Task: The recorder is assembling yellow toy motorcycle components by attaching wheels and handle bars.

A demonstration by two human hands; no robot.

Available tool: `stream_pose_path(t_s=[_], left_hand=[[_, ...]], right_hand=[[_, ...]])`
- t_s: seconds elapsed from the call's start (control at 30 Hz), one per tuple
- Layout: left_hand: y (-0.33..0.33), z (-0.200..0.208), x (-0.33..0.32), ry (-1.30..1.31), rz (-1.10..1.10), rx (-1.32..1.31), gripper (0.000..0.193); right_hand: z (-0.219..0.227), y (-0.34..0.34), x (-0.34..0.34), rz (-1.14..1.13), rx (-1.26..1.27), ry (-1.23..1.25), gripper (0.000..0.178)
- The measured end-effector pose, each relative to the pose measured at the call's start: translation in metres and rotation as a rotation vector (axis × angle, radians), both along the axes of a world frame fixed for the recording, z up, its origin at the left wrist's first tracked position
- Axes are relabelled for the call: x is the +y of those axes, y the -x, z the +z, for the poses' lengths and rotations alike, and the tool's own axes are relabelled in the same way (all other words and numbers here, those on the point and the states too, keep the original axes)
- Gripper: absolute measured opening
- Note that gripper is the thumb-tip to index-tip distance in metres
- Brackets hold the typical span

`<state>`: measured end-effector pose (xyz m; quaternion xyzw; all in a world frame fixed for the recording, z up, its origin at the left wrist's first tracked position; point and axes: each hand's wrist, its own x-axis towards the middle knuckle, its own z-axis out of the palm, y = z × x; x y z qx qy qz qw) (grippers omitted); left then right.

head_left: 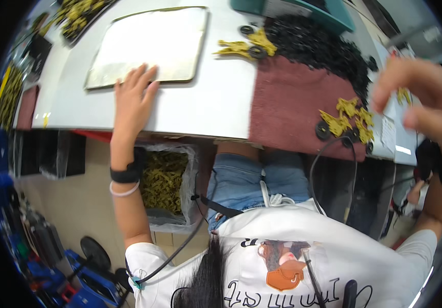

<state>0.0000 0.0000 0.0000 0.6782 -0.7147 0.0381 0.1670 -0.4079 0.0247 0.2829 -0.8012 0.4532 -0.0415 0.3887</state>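
My left hand (136, 97) lies with its fingers stretched over the near edge of a shallow, pale rectangular tray (151, 46) with a dark rim. My right hand (426, 100) is raised at the right, over the table's end. Its fingers are curved, with a gap between thumb and forefinger and nothing visible between them. Nearest to it, on a maroon cloth (293, 97), lie yellow plastic parts (336, 124) with black wheels (322, 130). More yellow parts (233, 49) with black wheels lie between the tray and a heap of small black pieces (316, 43).
A teal bin (334, 15) stands behind the black heap. Below the table, a lined box (190, 169) holds many yellow parts. More yellow parts (79, 15) are piled at the far left. A black cable (354, 174) loops by the table's front edge.
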Motion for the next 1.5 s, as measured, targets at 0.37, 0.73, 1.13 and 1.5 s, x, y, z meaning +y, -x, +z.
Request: stream_pose_path(t_s=[0.37, 0.73, 1.13, 1.5], left_hand=[[0.057, 0.012, 0.019, -0.049, -0.129, 0.08, 0.037], [0.163, 0.089, -0.037, -0.157, -0.44, 0.289, 0.033], [0.202, 0.085, -0.121, -0.574, -0.354, 0.045, 0.042], [0.239, 0.097, -0.077, -0.764, -0.445, 0.242, 0.04]], right_hand=[[-0.125, 0.111, 0.137, -0.554, 0.006, 0.152, 0.025], [-0.172, 0.135, 0.092, -0.329, -0.212, 0.212, 0.02], [-0.178, 0.196, 0.075, -0.473, -0.294, 0.139, 0.022], [-0.169, 0.175, 0.101, -0.616, -0.248, 0.211, 0.021]])
